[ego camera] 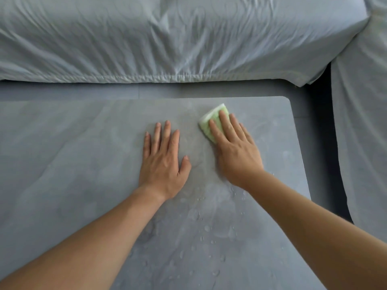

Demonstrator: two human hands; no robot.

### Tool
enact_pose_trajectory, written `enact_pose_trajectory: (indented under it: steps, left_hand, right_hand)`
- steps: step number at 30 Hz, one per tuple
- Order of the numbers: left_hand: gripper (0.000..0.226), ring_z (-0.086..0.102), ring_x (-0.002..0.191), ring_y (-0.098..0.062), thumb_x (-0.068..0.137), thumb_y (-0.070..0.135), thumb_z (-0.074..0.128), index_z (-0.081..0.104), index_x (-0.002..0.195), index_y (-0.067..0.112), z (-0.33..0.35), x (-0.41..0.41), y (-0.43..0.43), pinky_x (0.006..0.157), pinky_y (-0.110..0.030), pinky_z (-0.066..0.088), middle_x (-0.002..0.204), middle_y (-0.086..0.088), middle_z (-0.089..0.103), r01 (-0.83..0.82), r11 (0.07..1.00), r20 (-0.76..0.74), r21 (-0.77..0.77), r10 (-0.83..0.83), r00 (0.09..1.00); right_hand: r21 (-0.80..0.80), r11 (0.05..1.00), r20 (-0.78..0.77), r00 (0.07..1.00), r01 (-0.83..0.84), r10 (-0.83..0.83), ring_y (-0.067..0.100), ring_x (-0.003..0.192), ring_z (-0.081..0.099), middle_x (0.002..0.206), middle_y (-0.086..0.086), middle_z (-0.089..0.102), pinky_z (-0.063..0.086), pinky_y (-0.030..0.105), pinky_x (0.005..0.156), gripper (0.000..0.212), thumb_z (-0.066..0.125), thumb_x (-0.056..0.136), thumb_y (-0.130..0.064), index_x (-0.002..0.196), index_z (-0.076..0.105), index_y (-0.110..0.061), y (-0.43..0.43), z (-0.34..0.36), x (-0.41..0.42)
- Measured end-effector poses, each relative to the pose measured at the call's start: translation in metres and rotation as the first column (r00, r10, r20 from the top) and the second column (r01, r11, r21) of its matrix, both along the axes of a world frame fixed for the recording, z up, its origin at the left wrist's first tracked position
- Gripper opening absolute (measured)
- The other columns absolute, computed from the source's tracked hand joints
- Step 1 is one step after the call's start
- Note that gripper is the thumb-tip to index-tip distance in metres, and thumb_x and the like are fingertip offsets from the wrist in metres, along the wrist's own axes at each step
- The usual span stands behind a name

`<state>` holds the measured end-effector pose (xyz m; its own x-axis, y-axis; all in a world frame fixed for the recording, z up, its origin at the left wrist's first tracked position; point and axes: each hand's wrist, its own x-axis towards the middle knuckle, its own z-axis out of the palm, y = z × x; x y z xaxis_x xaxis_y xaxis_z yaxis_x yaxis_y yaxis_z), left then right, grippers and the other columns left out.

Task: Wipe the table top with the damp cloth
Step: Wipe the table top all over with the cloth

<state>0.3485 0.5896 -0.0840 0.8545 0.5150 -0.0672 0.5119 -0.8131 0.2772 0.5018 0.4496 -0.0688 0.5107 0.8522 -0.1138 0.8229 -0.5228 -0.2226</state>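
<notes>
The right grip [234,149], a bare hand, lies flat on the damp cloth [211,118]. Its four fingers are straight and close together and press down on the cloth rather than curl round it. The thumb is out of sight beneath the palm.

The cloth is pale green with a white edge. It looks folded into a small pad, though blur softens its outline. It lies on the desk [62,153] near the far right corner, and its far end and left side show beyond the fingertips.

The left grip [163,160] is also spread flat with its fingers extended, and holds nothing. Its palm rests directly on the bare grey surface just left of the right hand, apart from the cloth. Both forearms reach in from the near edge of the view.

The desk top is mottled grey with a rounded far right corner. Water droplets [207,228] and faint wet smears dot it between and behind the two wrists — mostly on the right half.

Past the far edge runs a strip of grey floor [104,90], then a sofa [167,38] draped in a wrinkled pale sheet. A second draped piece [360,122] stands along the right side.
</notes>
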Motion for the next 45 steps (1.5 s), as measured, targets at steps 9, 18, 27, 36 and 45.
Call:
enact_pose_trajectory:
  steps: [9,18,27,36,45]
  left_hand:
    - [0.056,0.031,0.139,-0.039,0.085,0.033,0.043,0.047,0.131,0.000,0.003,-0.010,0.005,0.118,-0.055,0.015,0.146,-0.024,0.038,0.026,0.997,0.167,-0.078,-0.012,0.986]
    - [0.074,0.004,0.151,-0.029,0.094,0.054,0.026,0.024,0.153,0.010,0.002,-0.035,-0.009,0.120,-0.054,0.002,0.163,-0.015,0.011,0.042,0.999,-0.046,0.032,-0.041,0.998]
    - [0.070,0.015,0.148,-0.036,0.091,0.047,0.035,0.037,0.145,0.002,0.003,-0.053,-0.022,0.120,-0.055,0.008,0.158,-0.024,0.021,0.030,0.999,0.009,0.020,-0.030,0.999]
    - [0.079,0.002,0.150,-0.035,0.091,0.056,0.025,0.025,0.151,0.004,0.003,-0.051,-0.041,0.119,-0.057,0.002,0.161,-0.024,0.010,0.007,0.998,-0.103,0.056,-0.001,0.995]
    - [0.081,0.002,0.150,-0.036,0.089,0.055,0.028,0.025,0.151,0.003,0.002,-0.051,-0.044,0.119,-0.058,0.003,0.161,-0.024,0.010,-0.002,0.997,-0.107,0.080,0.011,0.994]
  right_hand:
    - [-0.021,0.953,-0.034,0.952,0.302,-0.303,0.031,0.153,-0.004,0.166,0.006,-0.006,0.005,0.041,0.123,0.078,0.044,0.090,-0.014,0.157,0.008,-0.030,0.053,0.008,0.028]
    - [-0.073,0.996,-0.011,0.999,0.041,-0.042,0.029,0.153,0.006,0.166,0.003,0.007,0.007,0.043,0.124,0.067,0.037,0.092,-0.020,0.156,0.020,-0.032,-0.006,0.007,0.025]
    - [-0.006,0.980,0.029,0.980,-0.197,0.197,0.031,0.152,0.012,0.165,0.005,0.014,0.012,0.047,0.123,0.071,0.050,0.090,-0.021,0.156,0.023,-0.029,-0.018,0.000,-0.042]
    - [-0.073,0.908,0.007,0.910,0.414,-0.414,0.027,0.153,-0.002,0.167,0.001,-0.004,0.001,0.040,0.124,0.070,0.035,0.093,-0.016,0.157,0.011,-0.034,-0.036,0.008,0.012]
    - [-0.053,0.989,0.027,0.990,0.137,-0.136,0.031,0.152,0.010,0.166,0.004,0.011,0.010,0.045,0.123,0.071,0.036,0.087,-0.019,0.155,0.024,-0.033,-0.074,0.002,-0.005]
